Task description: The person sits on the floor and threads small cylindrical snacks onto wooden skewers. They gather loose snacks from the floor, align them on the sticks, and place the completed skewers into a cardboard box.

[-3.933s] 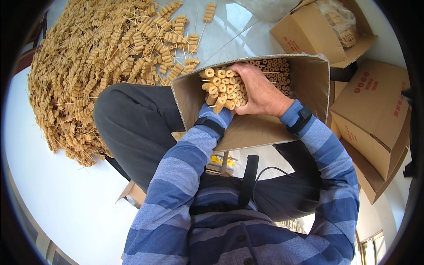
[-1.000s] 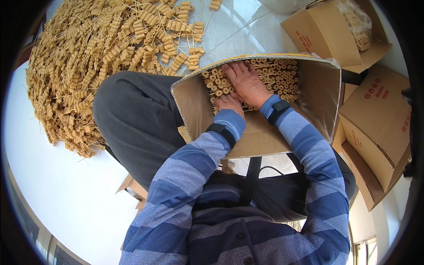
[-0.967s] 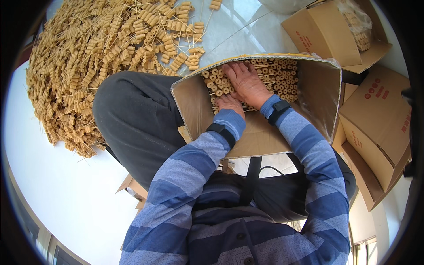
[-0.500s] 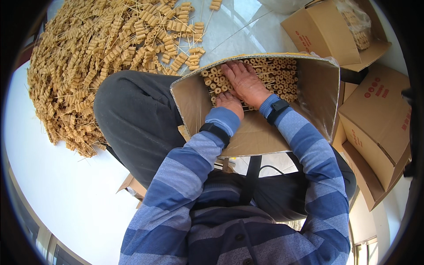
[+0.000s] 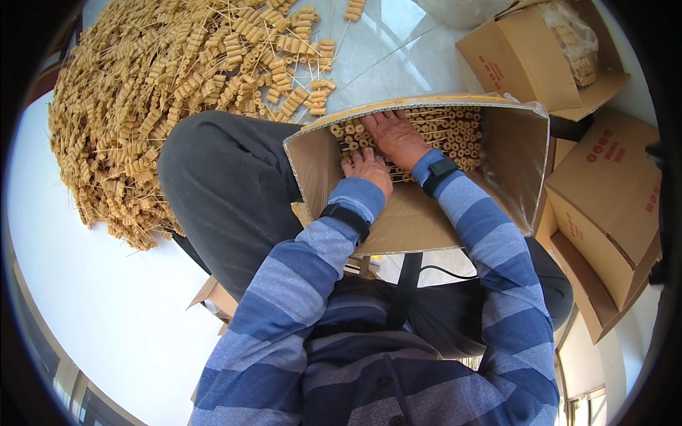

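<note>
Near the middle of the frame, rolls [image 5: 465, 135] on sticks lie in rows inside a box [image 5: 517, 150]. The left hand [image 5: 366, 172] and right hand [image 5: 399, 140] rest on them, each grip loosely spread, neither visibly pinching anything. The step in hand looks like pressing the rows level; the next move calls for lifting both palms straight off without snagging sticks. More rolls are heaped at upper left.

The right hand [image 5: 398, 138] and left hand [image 5: 369, 170] cover some skewers [image 5: 455, 131], which hide the bottom of the box [image 5: 412, 224]. The top edge cuts off the pile [image 5: 135, 113]. A crinkled bag [image 5: 574, 46] blurs its contents.
</note>
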Motion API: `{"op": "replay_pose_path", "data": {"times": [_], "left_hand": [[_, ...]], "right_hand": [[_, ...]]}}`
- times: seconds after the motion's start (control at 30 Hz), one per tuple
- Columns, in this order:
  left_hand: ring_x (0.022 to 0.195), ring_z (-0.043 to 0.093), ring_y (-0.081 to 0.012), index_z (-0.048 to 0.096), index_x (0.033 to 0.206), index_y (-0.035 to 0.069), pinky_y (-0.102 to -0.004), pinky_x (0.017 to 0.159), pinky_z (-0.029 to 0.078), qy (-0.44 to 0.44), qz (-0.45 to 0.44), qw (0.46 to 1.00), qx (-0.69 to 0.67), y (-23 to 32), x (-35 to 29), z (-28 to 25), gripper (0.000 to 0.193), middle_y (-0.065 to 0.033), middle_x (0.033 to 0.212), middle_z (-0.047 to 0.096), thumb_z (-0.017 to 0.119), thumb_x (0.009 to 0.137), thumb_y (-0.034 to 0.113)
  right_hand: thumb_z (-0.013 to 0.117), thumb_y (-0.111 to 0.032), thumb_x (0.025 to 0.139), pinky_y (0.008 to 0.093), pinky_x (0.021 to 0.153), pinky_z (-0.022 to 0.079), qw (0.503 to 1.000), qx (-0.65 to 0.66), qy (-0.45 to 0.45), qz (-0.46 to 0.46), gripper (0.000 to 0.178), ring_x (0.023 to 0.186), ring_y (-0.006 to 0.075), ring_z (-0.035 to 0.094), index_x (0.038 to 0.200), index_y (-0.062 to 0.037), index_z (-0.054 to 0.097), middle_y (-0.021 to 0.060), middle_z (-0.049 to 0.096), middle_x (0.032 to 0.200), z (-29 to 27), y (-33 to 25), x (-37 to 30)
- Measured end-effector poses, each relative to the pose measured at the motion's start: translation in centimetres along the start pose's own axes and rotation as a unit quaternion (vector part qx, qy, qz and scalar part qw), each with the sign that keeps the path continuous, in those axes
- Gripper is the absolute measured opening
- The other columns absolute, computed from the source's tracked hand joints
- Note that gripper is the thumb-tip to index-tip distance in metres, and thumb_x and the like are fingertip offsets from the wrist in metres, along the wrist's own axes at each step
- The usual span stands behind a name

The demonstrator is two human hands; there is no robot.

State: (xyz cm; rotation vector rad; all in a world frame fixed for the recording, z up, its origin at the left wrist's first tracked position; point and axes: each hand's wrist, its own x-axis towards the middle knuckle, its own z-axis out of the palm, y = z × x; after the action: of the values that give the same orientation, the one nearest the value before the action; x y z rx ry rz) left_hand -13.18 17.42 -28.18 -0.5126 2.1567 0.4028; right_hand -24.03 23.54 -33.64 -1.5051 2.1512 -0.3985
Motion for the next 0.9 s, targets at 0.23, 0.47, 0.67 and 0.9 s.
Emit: {"op": "replay_pose_path", "data": {"times": [0.23,0.47,0.67,0.9], "left_hand": [[0.134,0.040,-0.0453,0.041,0.141,-0.009,-0.0492,0.115,0.033,0.034,-0.167,0.959,-0.226,-2.4,0.9,-1.8,0.062,-0.0254,0.144,0.039,0.062,0.090,0.018],[0.129,0.049,-0.0465,0.035,0.141,-0.010,-0.0436,0.109,0.041,0.238,-0.168,0.867,-0.404,-4.1,3.3,-2.3,0.055,-0.0349,0.143,0.043,0.055,0.092,0.008],[0.125,0.057,-0.0378,0.040,0.146,-0.002,-0.0404,0.107,0.044,0.241,-0.181,0.815,-0.495,-5.2,4.8,-1.3,0.052,-0.0281,0.136,0.057,0.049,0.097,0.012],[0.126,0.056,-0.0384,0.048,0.140,-0.004,-0.0402,0.106,0.043,0.338,-0.149,0.801,-0.471,-5.0,5.5,0.2,0.045,-0.0273,0.136,0.057,0.048,0.097,0.011]], "right_hand": [[0.060,-0.013,0.089,0.0521,0.114,0.034,1.000,0.007,0.011,0.019,0.050,0.134,0.0319,0.046,0.138,-0.0073,0.047,0.0125,0.049,0.141,0.2,-0.4,0.5],[0.061,-0.015,0.089,0.0524,0.114,0.034,0.998,0.034,-0.026,0.036,0.051,0.135,0.0323,0.045,0.137,-0.0062,0.046,0.0140,0.048,0.143,0.1,-0.1,0.5],[0.061,-0.025,0.092,0.0544,0.117,0.029,0.992,0.074,-0.094,0.036,0.056,0.139,0.0343,0.042,0.141,-0.0045,0.043,0.0178,0.049,0.144,-1.6,0.4,0.5],[0.050,-0.031,0.098,0.0531,0.117,0.027,0.971,0.178,-0.141,0.079,0.054,0.140,0.0360,0.041,0.144,-0.0027,0.045,0.0208,0.047,0.148,-3.0,0.5,1.3]]}}
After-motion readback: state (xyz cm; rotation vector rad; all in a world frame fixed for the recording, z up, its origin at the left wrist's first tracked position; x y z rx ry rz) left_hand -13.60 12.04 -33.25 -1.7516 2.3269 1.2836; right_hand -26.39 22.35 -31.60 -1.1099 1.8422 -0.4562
